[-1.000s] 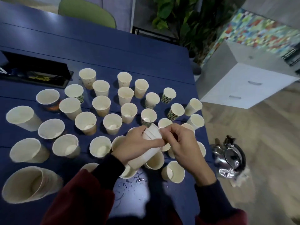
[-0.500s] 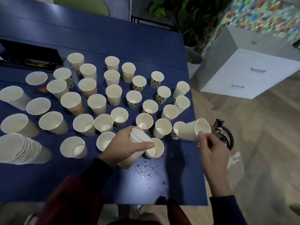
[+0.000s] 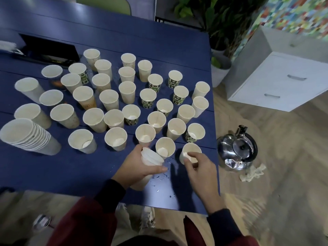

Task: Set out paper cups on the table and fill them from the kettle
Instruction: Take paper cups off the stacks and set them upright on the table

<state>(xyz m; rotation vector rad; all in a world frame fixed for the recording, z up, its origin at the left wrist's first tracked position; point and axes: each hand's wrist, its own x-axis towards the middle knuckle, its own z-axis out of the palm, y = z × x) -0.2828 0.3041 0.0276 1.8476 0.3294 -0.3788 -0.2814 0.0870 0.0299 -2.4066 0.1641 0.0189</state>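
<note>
Many upright paper cups (image 3: pixel 109 99) cover the blue table (image 3: pixel 71 171). My left hand (image 3: pixel 140 166) grips a short stack of nested cups (image 3: pixel 150 157), tilted, near the table's front. My right hand (image 3: pixel 200 169) pinches the rim of a single cup (image 3: pixel 192 150) standing upright on the table by the right edge. A shiny steel kettle (image 3: pixel 237 150) sits on the floor to the right of the table.
A tall stack of cups (image 3: pixel 26 137) lies on its side at the table's left. A black box (image 3: pixel 49 50) sits at the back left. Water drops (image 3: pixel 159 178) spot the table front. A white drawer cabinet (image 3: pixel 276 77), a potted plant (image 3: pixel 220 66) and a crumpled paper (image 3: pixel 252 173) stand on the right.
My right hand pulled one cup off the stack, carried it right, and set it upright on the table near the right edge. My left hand kept holding the stack.
</note>
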